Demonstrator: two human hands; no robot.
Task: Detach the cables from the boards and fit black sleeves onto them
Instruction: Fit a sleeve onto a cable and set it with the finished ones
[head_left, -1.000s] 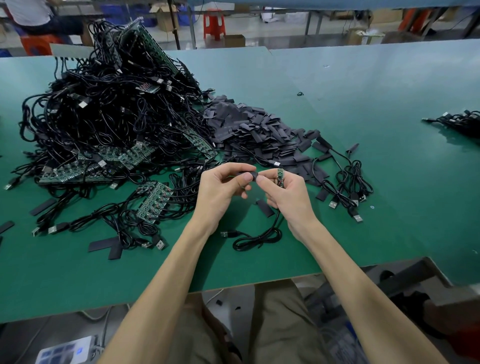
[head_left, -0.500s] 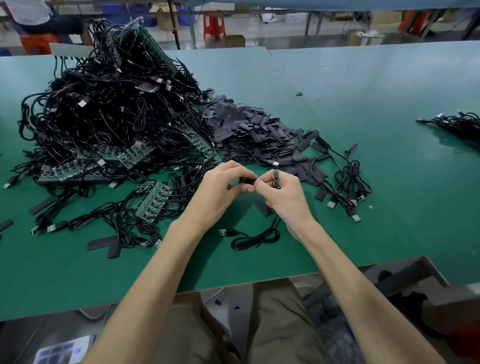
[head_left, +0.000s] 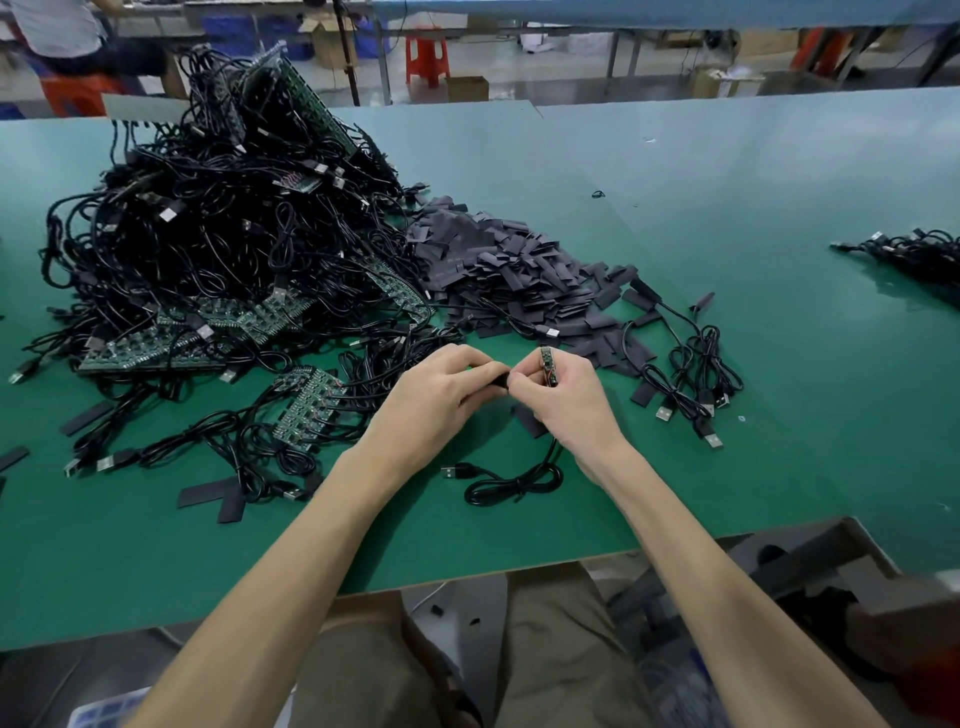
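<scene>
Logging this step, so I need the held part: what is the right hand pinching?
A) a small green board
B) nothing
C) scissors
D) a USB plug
A: a small green board sticks up from the fingers of the right hand, while the left hand pinches a black sleeve beside it.

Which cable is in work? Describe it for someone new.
Start from the big cable heap at the green table's left, then come to the near edge. The cable there lies alone in a small coil. Unlike its neighbours, its lead rises into the right hand, which holds a small board.
</scene>
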